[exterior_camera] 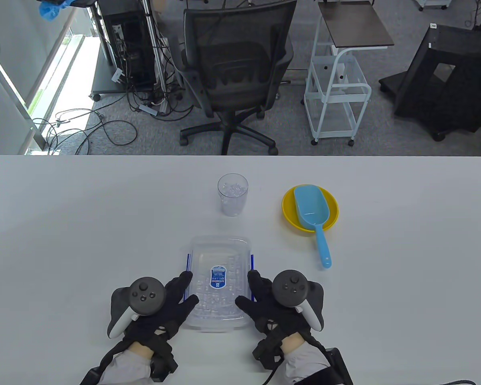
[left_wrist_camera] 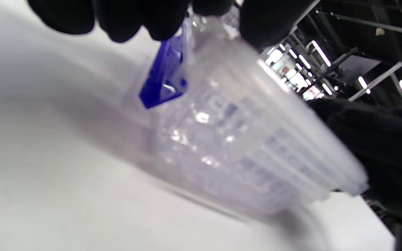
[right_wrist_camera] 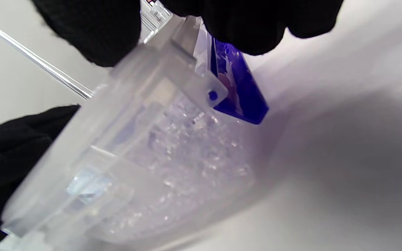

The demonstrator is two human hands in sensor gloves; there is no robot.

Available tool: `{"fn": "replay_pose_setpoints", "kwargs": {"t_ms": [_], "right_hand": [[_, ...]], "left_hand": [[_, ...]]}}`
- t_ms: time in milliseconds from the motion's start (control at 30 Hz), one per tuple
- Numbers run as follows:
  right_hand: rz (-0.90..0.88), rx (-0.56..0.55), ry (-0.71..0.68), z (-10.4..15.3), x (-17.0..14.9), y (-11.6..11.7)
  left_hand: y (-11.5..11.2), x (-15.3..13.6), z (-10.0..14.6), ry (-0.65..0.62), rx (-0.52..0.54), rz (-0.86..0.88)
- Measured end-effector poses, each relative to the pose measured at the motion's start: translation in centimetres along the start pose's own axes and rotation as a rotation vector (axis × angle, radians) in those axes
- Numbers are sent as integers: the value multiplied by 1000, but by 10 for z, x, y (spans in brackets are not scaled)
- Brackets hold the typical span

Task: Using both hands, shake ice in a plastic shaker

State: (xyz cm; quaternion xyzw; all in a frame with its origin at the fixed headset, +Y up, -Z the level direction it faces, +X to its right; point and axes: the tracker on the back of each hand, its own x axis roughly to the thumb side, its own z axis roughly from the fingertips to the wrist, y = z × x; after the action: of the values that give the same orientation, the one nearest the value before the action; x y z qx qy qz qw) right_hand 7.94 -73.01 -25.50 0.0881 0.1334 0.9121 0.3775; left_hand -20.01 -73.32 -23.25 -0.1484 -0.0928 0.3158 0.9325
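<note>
The plastic shaker (exterior_camera: 219,280) is a clear lidded box with blue side clips and a blue label, low over the table's near middle. Ice cubes show through its walls (right_wrist_camera: 159,150). My left hand (exterior_camera: 186,288) grips its left side, thumb on the lid and fingers over the left clip (left_wrist_camera: 162,80). On the opposite side my right hand (exterior_camera: 250,289) grips it the same way, fingers above the right clip (right_wrist_camera: 239,94). Whether the box (left_wrist_camera: 243,146) touches the table cannot be told.
A clear tumbler (exterior_camera: 233,194) holding some ice stands beyond the box. To its right a yellow bowl (exterior_camera: 332,208) carries a light blue scoop (exterior_camera: 314,216), handle pointing toward me. An office chair (exterior_camera: 234,68) and a white cart (exterior_camera: 336,84) stand past the far edge.
</note>
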Motion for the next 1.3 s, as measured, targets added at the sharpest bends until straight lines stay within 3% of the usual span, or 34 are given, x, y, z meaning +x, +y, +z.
{"fn": "replay_pose_setpoints", "kwargs": {"t_ms": [100, 267, 400, 567, 933, 1100, 1300], "right_hand": [[77, -16, 18, -2, 2, 0], [-27, 50, 94, -11, -12, 1], [-65, -14, 132, -15, -14, 0], [-164, 16, 195, -21, -26, -1], [-219, -30, 250, -18, -34, -4], [-151, -87, 198, -15, -23, -4], [18, -141, 142, -10, -8, -3]], "left_hand": [[-1, 1, -1, 16, -18, 19], [-8, -10, -4, 70, -98, 281], [-17, -18, -10, 59, -137, 487], [-24, -21, -16, 34, -112, 639], [-13, -10, -7, 81, 11, 364], [-5, -1, -5, 69, 63, 185], [-3, -5, -5, 145, 71, 196]]}}
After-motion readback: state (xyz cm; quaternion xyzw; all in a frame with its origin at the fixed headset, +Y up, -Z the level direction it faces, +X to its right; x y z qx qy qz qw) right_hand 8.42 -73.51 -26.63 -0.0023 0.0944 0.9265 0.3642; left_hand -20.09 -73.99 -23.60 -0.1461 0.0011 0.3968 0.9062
